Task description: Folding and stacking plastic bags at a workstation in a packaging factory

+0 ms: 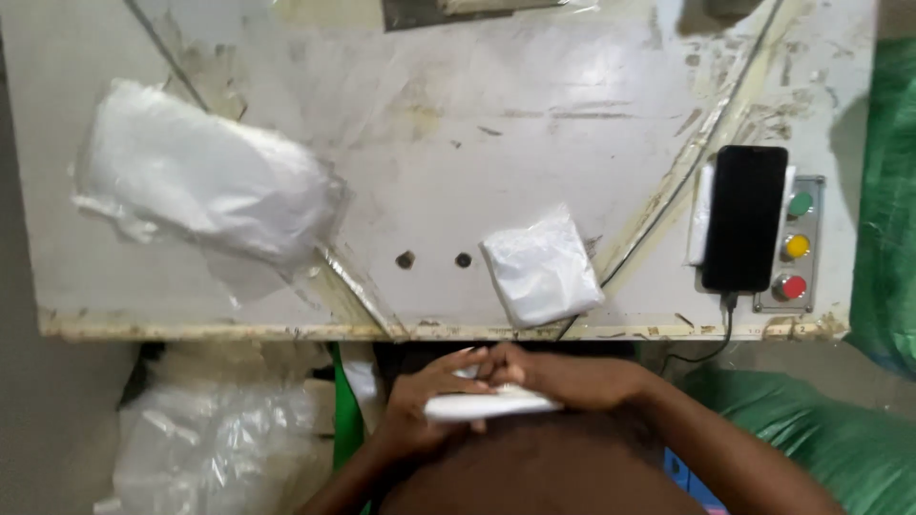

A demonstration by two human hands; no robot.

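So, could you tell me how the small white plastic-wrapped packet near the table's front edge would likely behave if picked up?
The small packet looks soft and crinkled, so it would probably flex rather than stay stiff. Its glossy plastic wrap may be a bit slippery. It lies flat on the table, so rolling seems unlikely.

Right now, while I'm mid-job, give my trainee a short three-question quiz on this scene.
1. True or false: both hands hold the white packet below the table edge.
2. How many buttons sit beside the phone?
3. Which lies nearer the phone: A, the small folded bag, or B, the large bag?

Key:
1. True; the left hand and right hand both grip it.
2. Three: green, yellow, red.
3. A.
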